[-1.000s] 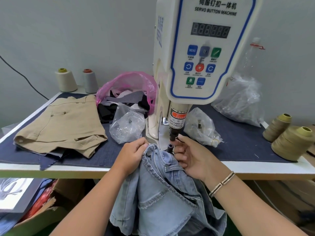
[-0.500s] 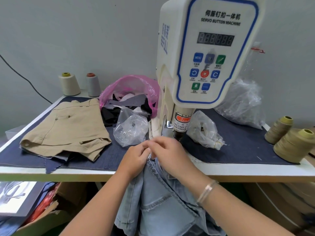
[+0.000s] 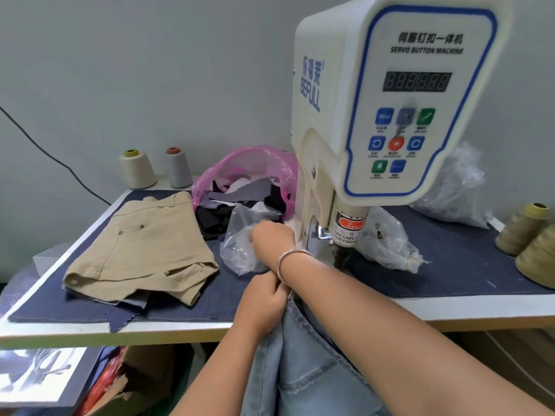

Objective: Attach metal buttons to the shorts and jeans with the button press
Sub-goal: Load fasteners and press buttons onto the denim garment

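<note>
Centrally, the button press (image 3: 387,115), a cream machine with a blue-outlined panel, reads "SERVO BUTTON MACHINE" on its face and "BEFULL" on its side; a red-and-white label on its ram reads "TAKE CARE O… YOUR FINGE…", partly cut off. It stands on the surface (image 3: 450,307), white-edged and covered by a dark blue denim cloth (image 3: 462,259). Light blue jeans (image 3: 303,367) with visible stitched seams hang from the front edge of the surface, below the press. Khaki shorts (image 3: 141,253), folded, lie flat on the cloth at left, two small buttons showing on them. Behind them a pink plastic bag (image 3: 255,163) holds grey, black and white fabric scraps. A clear plastic bag (image 3: 240,250) sits beside the press base; its contents are too small to identify. The right hand (image 3: 271,238), a bangle at its wrist, reaches into this bag; whether its fingers are apart or together cannot be told. The left hand (image 3: 264,298) grips the top edge of the jeans, fingers curled on the denim.
</note>
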Tool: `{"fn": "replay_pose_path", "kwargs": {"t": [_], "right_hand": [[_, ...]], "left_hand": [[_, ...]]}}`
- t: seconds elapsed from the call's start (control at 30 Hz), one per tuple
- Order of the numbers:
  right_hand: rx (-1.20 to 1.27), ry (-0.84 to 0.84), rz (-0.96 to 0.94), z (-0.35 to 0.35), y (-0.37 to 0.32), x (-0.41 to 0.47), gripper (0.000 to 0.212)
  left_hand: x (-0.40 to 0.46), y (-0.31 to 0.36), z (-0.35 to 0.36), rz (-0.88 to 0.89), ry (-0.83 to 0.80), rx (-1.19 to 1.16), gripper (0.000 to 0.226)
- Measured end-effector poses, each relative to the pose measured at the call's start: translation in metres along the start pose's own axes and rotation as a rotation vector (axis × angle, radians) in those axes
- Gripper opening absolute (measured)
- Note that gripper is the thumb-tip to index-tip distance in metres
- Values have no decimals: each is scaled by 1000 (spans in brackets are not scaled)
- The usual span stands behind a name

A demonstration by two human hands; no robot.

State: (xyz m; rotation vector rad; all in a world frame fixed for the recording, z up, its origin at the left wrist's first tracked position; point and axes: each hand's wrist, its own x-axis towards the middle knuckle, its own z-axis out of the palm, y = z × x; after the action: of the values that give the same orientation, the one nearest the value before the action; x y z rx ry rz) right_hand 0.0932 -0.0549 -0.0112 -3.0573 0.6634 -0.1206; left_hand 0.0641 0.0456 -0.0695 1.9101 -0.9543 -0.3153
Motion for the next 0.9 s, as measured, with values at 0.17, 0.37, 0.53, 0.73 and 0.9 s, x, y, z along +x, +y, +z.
{"fn": "replay_pose_path", "kwargs": {"t": [0.17, 0.37, 0.53, 0.73, 0.9], "right_hand": [[-115, 58, -60, 9, -7, 12, 30], [-144, 89, -93, 11, -7, 15, 31], [-149, 112, -112, 12, -7, 14, 30], [73, 115, -3, 14, 1, 7, 19], [333, 76, 96, 13, 9, -2, 18]], "left_hand": [[1, 0, -1, -25, -2, 10, 25], [2, 1, -1, -47, -4, 35, 27], [3, 0, -1, -46, -11, 71, 32], [1, 1, -1, -16, -47, 88, 22], [1, 1, -1, 33, -54, 104, 25]]}}
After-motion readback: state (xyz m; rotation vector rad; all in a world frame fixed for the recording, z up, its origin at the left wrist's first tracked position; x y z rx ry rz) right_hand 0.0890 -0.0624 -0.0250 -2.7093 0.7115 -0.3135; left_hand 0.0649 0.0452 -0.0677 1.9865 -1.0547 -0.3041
